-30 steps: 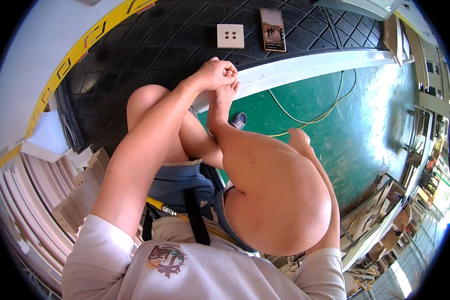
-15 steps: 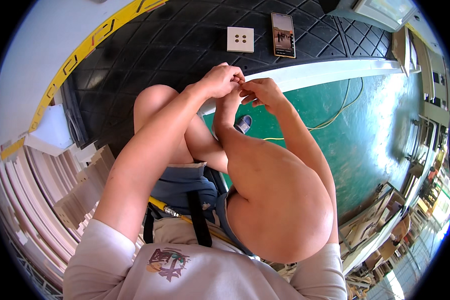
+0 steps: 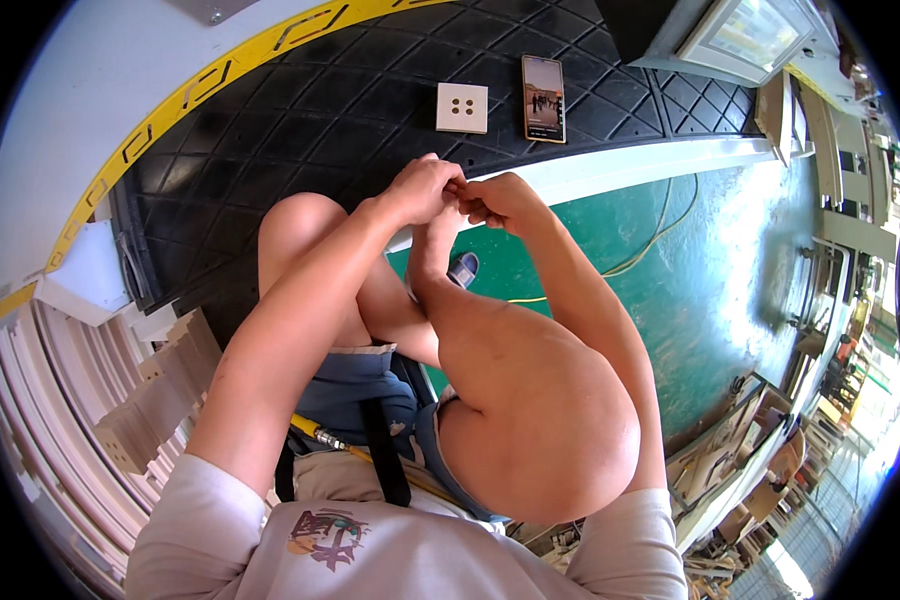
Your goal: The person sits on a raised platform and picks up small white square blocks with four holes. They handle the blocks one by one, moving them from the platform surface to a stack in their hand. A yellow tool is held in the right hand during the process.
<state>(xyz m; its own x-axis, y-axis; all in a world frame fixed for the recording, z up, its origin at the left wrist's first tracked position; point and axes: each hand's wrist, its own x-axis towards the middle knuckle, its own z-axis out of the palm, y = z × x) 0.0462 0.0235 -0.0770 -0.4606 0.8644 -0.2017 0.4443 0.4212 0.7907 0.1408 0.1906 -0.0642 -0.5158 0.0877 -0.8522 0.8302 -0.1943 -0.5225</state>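
My left hand (image 3: 425,190) curls over the toe end of my raised bare foot (image 3: 434,245), its fingers closed there. Against it, my right hand (image 3: 507,203) is also closed, fingertips pinched together beside the toes. Whatever lies between those fingertips is too small or too hidden to make out. Just beyond both hands, a square white piece with several round holes (image 3: 462,108) lies on the black padded surface (image 3: 350,100). To its right is a phone (image 3: 544,98) with its screen lit.
A dark slipper (image 3: 462,269) rests on the green floor (image 3: 590,240), where a yellow hose (image 3: 660,236) also runs. Stacked pale boards (image 3: 90,400) stand at left. A yellow-edged machine panel (image 3: 205,85) curves along the far left. Racks with loose pieces (image 3: 740,440) line the right.
The view has shifted, so the phone and white piece sit lower and slightly left. My hands stay together at the toes, with the right fingers slightly more curled in.
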